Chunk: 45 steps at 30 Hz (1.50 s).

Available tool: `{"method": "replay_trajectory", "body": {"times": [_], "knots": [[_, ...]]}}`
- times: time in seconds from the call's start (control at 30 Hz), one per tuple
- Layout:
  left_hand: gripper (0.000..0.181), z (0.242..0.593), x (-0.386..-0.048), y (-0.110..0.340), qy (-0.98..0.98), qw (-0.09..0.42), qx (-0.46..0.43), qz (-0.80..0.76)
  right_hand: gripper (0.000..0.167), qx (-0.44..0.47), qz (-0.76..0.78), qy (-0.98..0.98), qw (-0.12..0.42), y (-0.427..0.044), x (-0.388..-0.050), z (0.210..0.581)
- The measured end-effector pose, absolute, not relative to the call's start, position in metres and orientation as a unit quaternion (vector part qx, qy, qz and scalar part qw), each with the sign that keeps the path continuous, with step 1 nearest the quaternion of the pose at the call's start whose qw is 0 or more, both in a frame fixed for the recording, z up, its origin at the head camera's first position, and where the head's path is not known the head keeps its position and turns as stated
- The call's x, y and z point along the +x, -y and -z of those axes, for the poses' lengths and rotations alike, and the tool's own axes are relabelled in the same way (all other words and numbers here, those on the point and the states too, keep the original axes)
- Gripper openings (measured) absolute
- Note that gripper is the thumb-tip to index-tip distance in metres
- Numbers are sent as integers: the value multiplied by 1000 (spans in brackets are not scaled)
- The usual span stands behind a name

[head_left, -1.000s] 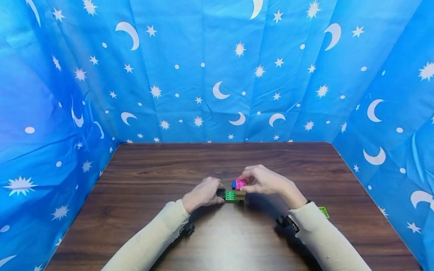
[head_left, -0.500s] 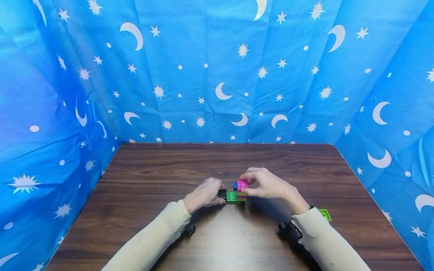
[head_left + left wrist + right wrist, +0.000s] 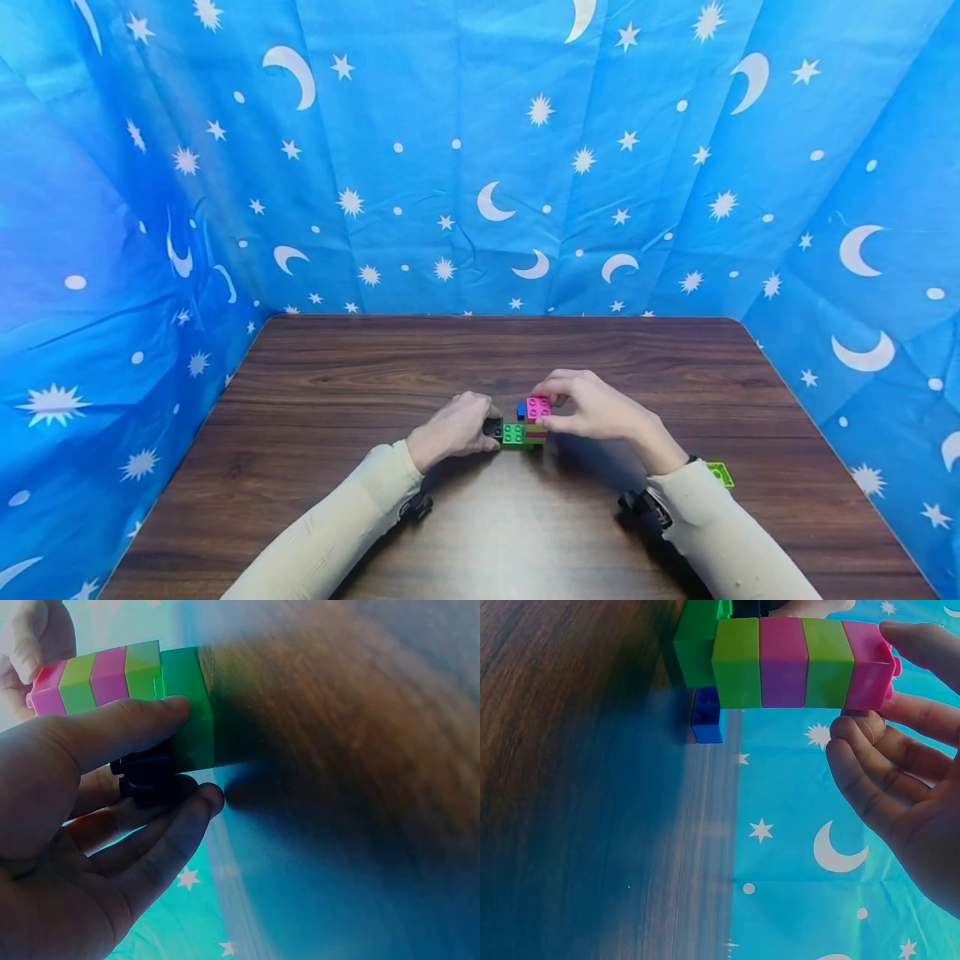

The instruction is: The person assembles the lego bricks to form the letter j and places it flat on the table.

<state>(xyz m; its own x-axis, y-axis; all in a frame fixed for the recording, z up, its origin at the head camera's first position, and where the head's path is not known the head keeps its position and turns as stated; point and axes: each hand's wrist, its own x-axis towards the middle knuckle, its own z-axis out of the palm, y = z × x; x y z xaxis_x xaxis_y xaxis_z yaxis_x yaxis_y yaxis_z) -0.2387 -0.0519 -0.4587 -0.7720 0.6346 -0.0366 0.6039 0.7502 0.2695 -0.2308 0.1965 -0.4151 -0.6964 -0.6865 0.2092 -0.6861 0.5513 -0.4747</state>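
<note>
A small tower of toy bricks stands on the table, alternating lime and pink, with a pink brick (image 3: 537,407) on top. It rises from a low green brick (image 3: 513,434), joined on its left by a black brick (image 3: 150,776). My left hand (image 3: 456,425) grips the black brick, its thumb lying along the green one in the left wrist view. With thumb and fingertips, my right hand (image 3: 592,406) pinches the topmost pink brick (image 3: 870,664). A blue brick (image 3: 707,718) sits low behind the tower, partly hidden from the head view.
A loose lime-green piece (image 3: 721,474) lies on the wooden table (image 3: 360,358), right of and partly behind the right sleeve. Blue cloth (image 3: 420,117) printed with moons and stars walls the table's back and sides.
The head view has shifted slightly. Both hands keep their holds, and the bricks show no clear movement relative to the table.
</note>
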Motion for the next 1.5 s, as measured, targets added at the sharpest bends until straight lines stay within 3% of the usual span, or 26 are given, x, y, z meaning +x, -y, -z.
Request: {"method": "replay_trajectory", "body": {"times": [1.5], "knots": [[49, 458, -238, 51, -935, 63, 326, -125, 34, -317, 271, -907, -63, -254, -225, 405]]}}
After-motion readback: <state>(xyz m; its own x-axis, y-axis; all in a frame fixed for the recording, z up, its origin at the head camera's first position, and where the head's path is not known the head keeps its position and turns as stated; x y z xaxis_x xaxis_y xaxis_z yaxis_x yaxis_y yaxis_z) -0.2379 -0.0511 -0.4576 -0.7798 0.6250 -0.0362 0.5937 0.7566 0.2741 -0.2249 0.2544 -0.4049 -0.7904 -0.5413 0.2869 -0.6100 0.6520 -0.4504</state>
